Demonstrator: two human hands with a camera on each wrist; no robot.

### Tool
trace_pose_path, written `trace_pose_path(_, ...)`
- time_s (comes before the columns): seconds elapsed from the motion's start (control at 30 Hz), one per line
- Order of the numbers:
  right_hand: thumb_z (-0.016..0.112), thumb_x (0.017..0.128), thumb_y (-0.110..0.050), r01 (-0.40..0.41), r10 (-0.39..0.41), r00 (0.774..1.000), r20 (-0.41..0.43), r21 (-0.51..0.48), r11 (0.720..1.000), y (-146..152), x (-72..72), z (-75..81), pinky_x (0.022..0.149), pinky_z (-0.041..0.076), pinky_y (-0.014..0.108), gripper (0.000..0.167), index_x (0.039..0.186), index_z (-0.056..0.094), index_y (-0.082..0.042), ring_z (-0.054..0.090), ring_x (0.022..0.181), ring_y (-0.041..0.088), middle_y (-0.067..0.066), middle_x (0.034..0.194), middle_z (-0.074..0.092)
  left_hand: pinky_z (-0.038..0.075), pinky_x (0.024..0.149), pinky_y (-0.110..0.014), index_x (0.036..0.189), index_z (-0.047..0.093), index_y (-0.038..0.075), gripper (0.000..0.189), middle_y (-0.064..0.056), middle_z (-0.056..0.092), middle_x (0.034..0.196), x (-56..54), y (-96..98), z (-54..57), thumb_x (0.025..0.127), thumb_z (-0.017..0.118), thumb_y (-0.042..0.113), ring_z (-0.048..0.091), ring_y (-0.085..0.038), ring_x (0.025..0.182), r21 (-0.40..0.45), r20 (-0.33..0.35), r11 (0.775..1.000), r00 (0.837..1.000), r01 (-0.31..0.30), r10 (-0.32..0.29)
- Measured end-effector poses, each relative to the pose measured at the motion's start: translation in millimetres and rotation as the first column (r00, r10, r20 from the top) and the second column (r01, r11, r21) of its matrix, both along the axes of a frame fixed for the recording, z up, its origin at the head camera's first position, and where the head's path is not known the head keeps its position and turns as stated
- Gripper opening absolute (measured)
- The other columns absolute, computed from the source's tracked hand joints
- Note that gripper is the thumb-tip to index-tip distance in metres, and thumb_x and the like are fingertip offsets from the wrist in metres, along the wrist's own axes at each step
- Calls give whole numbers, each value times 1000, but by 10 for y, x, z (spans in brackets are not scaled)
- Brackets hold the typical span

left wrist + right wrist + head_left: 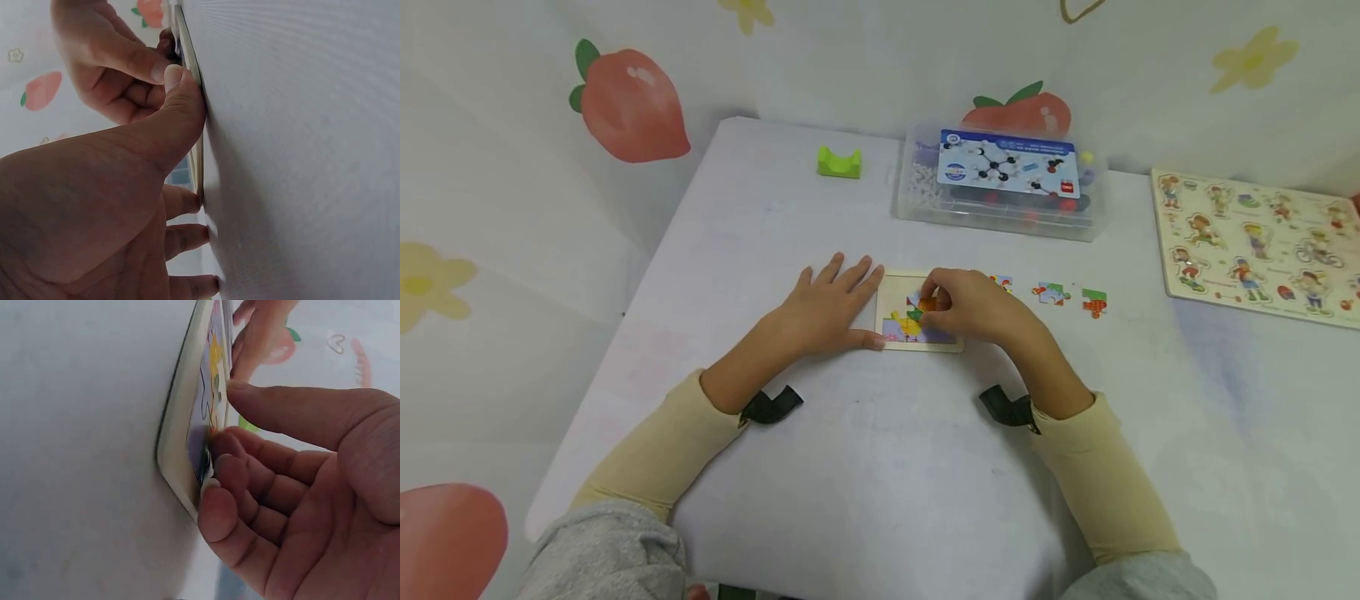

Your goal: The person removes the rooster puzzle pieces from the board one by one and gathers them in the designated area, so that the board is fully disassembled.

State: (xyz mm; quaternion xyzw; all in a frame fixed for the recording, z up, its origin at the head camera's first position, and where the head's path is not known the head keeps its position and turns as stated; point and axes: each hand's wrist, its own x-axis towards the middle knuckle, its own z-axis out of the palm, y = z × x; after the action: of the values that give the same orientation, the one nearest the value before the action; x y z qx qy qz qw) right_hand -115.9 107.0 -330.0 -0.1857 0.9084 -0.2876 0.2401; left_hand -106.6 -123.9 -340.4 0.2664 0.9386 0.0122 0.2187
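A small wooden jigsaw tray lies on the table, with joined picture pieces filling its lower part. With fingers spread, my left hand rests along the tray's left side. The left thumb touches the tray's edge in the left wrist view. Over the tray's right part, my right hand has curled fingers and holds an orange-and-green puzzle piece between thumb and forefinger, low against the other pieces. Its fingers hide part of that piece. Loose puzzle pieces lie right of the tray.
Behind the tray stands a clear plastic box with a molecule-picture card on top. A green notched block sits at the back left. To the far right lies a wooden board with figure pictures. A printed cloth hangs behind the table.
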Motion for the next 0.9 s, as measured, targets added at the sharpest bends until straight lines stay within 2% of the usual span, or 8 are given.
trace_pose_path(0.4,80,87,-14,58,-58,998,-33,5,998,-41,48,-43,66,42,34,31,110,63,-2,52,71,21,7,77,57,16,112,-69,163,8,13,105,-11,5,167,8,21,24,89,58,69,4,-45,150,3,7,1000,1000,-1,1)
trace_pose_path(0.9,81,85,-13,70,-69,996,-51,11,998,-68,62,-21,70,43,35,34,109,60,-2,52,77,23,9,84,59,19,110,-70,162,11,12,104,-12,8,167,16,12,15,89,59,69,7,-46,149,9,-20,1000,1000,9,-9)
